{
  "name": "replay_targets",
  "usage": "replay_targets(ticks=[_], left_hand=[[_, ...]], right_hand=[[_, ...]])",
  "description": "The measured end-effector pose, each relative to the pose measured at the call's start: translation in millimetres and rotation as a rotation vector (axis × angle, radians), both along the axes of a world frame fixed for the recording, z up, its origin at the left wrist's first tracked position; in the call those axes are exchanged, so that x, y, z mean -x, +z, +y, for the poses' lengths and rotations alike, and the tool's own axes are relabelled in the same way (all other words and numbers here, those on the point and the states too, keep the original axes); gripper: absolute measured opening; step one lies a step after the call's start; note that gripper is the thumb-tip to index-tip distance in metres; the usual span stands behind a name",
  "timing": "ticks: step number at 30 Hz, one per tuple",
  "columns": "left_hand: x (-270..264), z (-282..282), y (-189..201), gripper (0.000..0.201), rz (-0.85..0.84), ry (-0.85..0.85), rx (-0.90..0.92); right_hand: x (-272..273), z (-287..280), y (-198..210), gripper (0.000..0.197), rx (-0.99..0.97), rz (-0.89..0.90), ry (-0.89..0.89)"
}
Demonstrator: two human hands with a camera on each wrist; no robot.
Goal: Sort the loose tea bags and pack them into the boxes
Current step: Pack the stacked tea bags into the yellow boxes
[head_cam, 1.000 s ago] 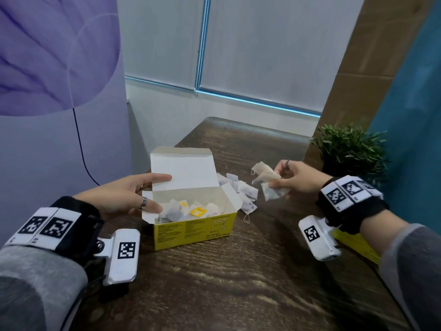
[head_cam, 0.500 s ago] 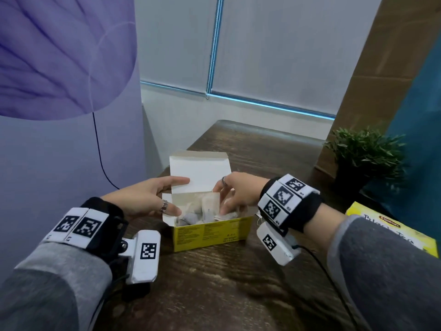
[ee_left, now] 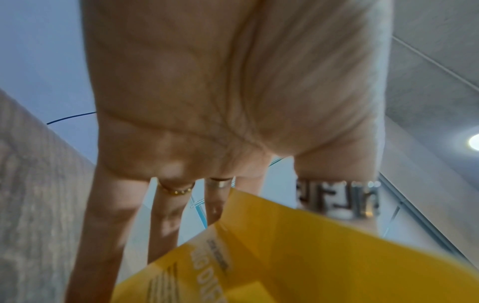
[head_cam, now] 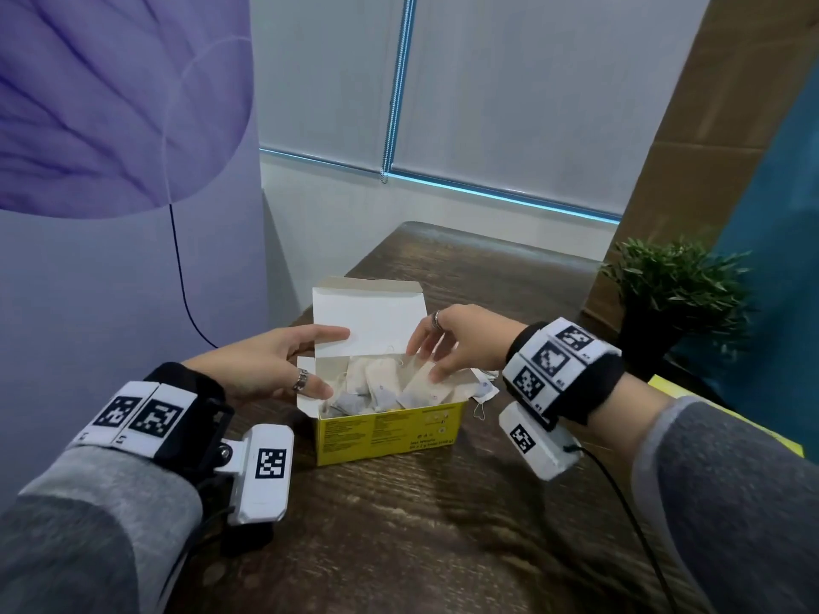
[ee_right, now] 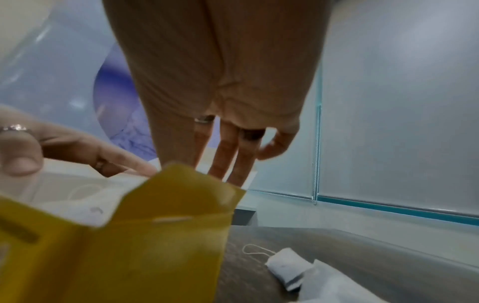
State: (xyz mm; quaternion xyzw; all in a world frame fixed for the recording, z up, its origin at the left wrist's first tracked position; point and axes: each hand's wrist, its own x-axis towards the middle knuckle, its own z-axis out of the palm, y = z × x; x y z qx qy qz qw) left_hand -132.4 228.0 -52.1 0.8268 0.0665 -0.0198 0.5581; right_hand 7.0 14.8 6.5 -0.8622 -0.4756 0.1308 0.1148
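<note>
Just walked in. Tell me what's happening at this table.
A person is packing tea bags into an open yellow box on the table. The left hand steadies the box at its left flap, fingers straight. The right hand is over the open top, fingers on a bag standing in the box, which already holds several. A few loose bags still lie on the table to the right of the box.

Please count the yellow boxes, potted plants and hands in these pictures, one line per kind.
Yellow boxes: 2, the open box and the second box, which is partly hidden behind the right arm
Potted plant: 1
Hands: 2, the left hand and the right hand
Total: 5
</note>
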Motion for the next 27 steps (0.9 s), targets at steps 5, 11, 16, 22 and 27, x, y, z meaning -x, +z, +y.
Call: replay_targets(ticks=[5, 11, 16, 22, 27], left_hand=[[0.4, -0.3, 0.9, 0.076, 0.006, -0.005, 0.011], [1.4, -1.7, 1.5, 0.074, -0.002, 0.005, 0.019], [-1.3, 0.1, -0.2, 0.07, -0.011, -0.002, 0.024], [-1.8, 1.7, -1.2, 0.071, -0.005, -0.006, 0.002], [-1.8, 4.2, -2.2, 0.07, -0.006, -0.006, -0.017]], right_hand=[[15.2, 11.0, 0.0, 0.031, -0.133, -0.103, 0.042], [33.9, 35.4, -17.6, 0.033, 0.056, -0.144, 0.139], [38.2, 32.9, -28.7, 0.041, 0.015, -0.028, 0.084], [37.0, 21.9, -20.7, 0.026, 0.268, -0.329, 0.097], [24.8, 6.2, -6.1, 0.014, 0.031, -0.139, 0.118]])
